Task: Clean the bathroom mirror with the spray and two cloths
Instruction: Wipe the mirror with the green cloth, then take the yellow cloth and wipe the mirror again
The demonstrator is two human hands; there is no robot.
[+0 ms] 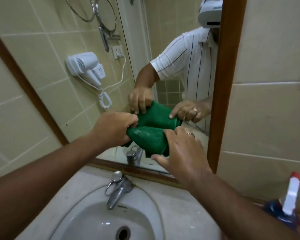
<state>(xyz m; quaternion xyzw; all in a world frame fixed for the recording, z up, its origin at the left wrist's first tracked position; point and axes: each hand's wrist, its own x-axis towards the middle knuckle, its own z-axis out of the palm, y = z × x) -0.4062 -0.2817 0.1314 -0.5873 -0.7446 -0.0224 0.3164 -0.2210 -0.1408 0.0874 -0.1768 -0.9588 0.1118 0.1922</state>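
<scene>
While both hands work in front of the mirror (93, 70), the head view shows a green cloth (148, 138) bunched between them, held up just before the lower part of the glass and above the sink (87, 220). On the left, the left hand (113, 129) has its grip closed tight on one end of the cloth, fingers curled right around the fabric. At the right end, the right hand (182, 153) has a looser grip: thumb and fingers spread half open, the fingertips pressing the cloth's edge, a ring showing on one finger. Only one cloth is visible; where the second lies cannot be told. Near the right edge, the spray bottle (290, 198) stands on the worktop (177, 213), well apart from the hands, and the tap (117, 188) sits below the mirror's wooden frame (227, 80). This looks like folding or gathering the cloth into a pad before wiping. To do it well, fold it flat so a broad, smooth face meets the glass, tuck loose corners in, then wipe in overlapping strokes, keeping the trailing edge out of the basin.
</scene>
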